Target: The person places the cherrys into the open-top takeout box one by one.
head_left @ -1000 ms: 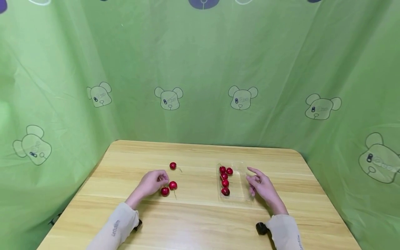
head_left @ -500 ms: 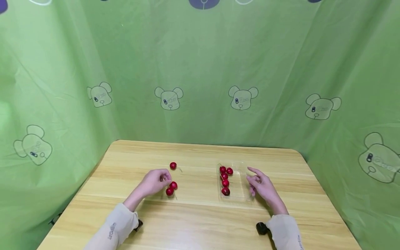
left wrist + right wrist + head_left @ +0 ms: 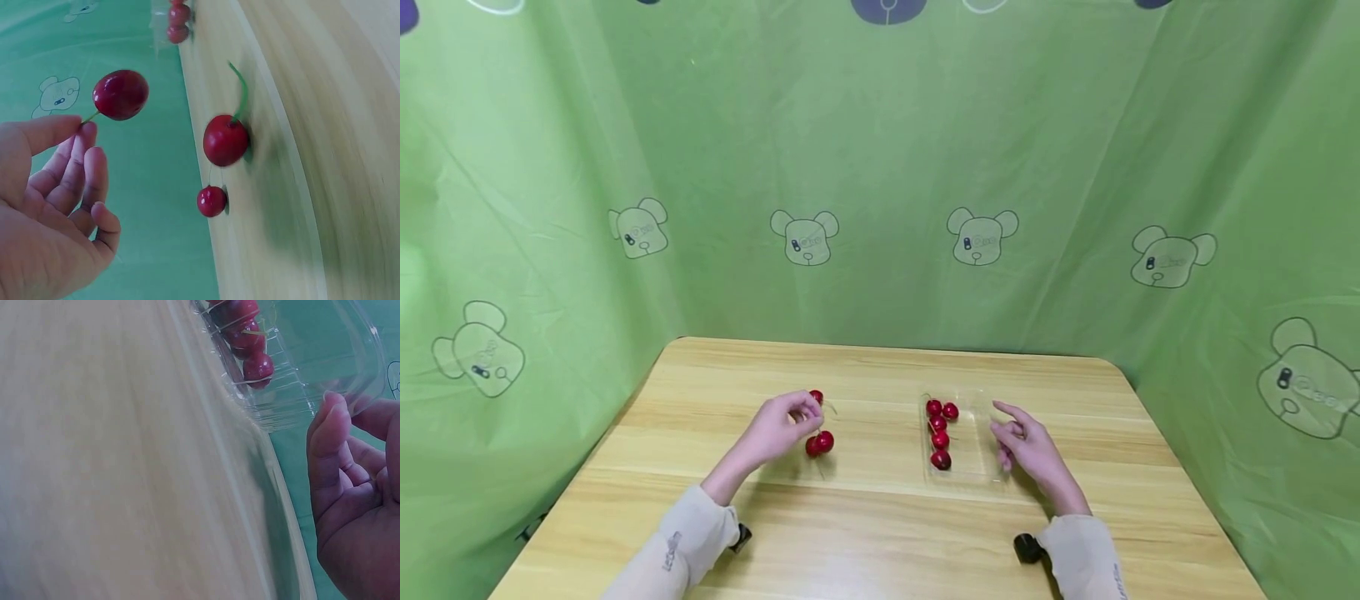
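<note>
Cherry [image 3: 120, 94] by its thin stem is pinched between the thumb and fingertips of the left hand [image 3: 782, 427] and is held lifted off the table [image 3: 880, 533], hanging clear of the wood in the left wrist view. Two more cherries remain on the tabletop: one with a curved green stem [image 3: 225, 139] just beside the hand, and a smaller-looking one [image 3: 212, 200] lying a little apart from it. In the head view, one red cherry [image 3: 816, 397] is partly hidden behind the left fingers, and the others [image 3: 820, 443] are seen close together just beside the hand, towards the tray.

A clear plastic tray [image 3: 981, 433] is set on the table to the right of these, well apart from the left hand. Five cherries [image 3: 940, 433] are gathered along its left side. The right hand [image 3: 1030, 450] is rested beside the tray's right edge with relaxed, loosely bent fingers [image 3: 328, 447] and nothing gripped; whether the fingertips touch the plastic rim cannot be told. Both forearms are covered by pale sleeves [image 3: 1078, 554]. The table is surrounded by a green cloth backdrop [image 3: 880, 167] printed with bear faces.
</note>
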Available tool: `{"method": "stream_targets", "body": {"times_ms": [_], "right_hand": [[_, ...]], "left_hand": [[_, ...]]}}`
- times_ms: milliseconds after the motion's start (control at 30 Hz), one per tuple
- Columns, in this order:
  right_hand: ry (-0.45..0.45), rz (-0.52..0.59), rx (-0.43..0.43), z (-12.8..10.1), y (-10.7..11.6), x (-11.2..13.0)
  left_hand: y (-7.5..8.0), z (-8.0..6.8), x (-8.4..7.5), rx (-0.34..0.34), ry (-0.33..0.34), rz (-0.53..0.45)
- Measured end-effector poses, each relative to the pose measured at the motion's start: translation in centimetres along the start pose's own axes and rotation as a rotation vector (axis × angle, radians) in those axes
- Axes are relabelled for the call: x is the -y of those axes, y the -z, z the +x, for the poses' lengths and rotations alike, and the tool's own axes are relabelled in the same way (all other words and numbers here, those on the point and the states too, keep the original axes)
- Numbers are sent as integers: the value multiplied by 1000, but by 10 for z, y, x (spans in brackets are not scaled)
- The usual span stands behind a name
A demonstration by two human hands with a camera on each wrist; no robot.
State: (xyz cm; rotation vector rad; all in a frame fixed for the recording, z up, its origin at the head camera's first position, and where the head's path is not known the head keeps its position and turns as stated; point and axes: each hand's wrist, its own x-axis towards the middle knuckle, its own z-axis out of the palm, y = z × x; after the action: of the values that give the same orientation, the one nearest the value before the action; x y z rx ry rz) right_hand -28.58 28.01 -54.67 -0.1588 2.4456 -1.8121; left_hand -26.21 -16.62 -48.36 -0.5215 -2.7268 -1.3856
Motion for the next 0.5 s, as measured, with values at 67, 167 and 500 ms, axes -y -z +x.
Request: {"method": "stream_targets", "body": {"times_ms": [67, 167, 500], "right_hand": [[-3, -1, 0, 1, 0, -1], [-4, 4, -2, 1, 0, -3], [0, 11, -1, 2, 0, -4]], "left_hand": [[0, 1, -1, -7, 1, -47], [0, 2, -3, -15, 3, -108], [-4, 5, -9, -9, 25, -196]]}}
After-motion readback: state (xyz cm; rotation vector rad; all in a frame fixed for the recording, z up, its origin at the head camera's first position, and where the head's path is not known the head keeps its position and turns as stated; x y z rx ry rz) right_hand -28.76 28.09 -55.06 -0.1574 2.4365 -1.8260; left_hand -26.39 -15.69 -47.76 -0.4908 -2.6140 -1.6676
